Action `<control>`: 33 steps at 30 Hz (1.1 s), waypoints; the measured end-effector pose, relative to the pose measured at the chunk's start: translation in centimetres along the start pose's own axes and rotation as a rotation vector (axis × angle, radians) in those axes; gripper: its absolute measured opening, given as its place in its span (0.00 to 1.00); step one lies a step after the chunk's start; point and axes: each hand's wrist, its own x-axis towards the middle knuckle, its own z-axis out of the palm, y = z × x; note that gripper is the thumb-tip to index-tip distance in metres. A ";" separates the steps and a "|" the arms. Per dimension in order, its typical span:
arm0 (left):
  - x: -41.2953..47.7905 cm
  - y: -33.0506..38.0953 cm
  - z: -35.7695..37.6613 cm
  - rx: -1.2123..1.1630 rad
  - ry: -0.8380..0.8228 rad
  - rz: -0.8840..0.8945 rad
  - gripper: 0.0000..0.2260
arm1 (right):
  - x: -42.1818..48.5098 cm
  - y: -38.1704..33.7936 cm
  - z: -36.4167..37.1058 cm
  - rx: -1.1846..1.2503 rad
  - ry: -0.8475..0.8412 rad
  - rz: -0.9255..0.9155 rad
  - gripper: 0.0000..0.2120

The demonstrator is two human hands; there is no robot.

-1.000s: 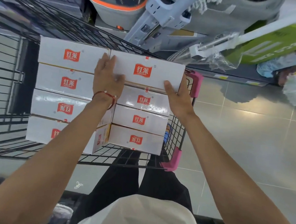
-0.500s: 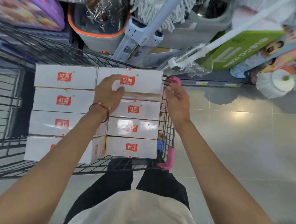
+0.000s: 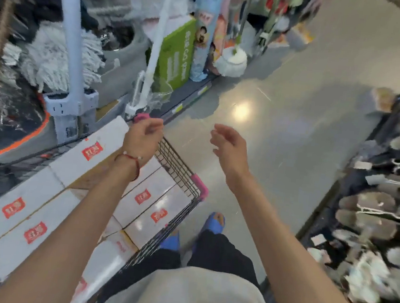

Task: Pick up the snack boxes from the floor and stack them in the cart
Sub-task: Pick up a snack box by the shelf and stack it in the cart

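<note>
Hovering empty above the cart (image 3: 190,194) rim, left hand (image 3: 144,135) with fingers loosely curled, right hand (image 3: 229,147) with fingers spread over bare floor (image 3: 307,128), white snack boxes (image 3: 47,209) stacked in the cart at seven o'clock of both hands, touching neither.

Glossy cardboard snack boxes (image 3: 74,162) (wire-metal cart (image 3: 179,171), pink plastic corners)

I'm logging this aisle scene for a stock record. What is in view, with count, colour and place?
boxes: at least eight visible, white with red labels, stacked in the cart
cart: one, dark wire with pink corners, lower left
mops: several, grey-white, shelf at left
green box: one, shelf behind cart
slippers: many, dark and light, rack at right
floor: grey tiles, no boxes visible
sandals: two, blue, on the feet
left hand: empty, above cart
right hand: empty, above floor
</note>
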 end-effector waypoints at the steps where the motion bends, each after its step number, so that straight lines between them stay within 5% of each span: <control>1: -0.1 1.2 1.0 -0.013 -0.050 0.023 0.12 | -0.5 -0.2 -1.6 0.014 0.041 -0.006 0.13; 9: -3.6 10.5 10.7 -0.064 -0.354 0.176 0.12 | -5.2 -1.2 -13.1 0.193 0.289 -0.045 0.10; 15: -10.2 16.3 18.1 -0.129 -0.599 0.120 0.06 | -9.1 -0.4 -21.5 0.302 0.437 -0.077 0.13; 33: -19.9 21.4 32.5 -0.036 -0.783 0.204 0.08 | -15.0 3.1 -37.7 0.427 0.605 -0.097 0.13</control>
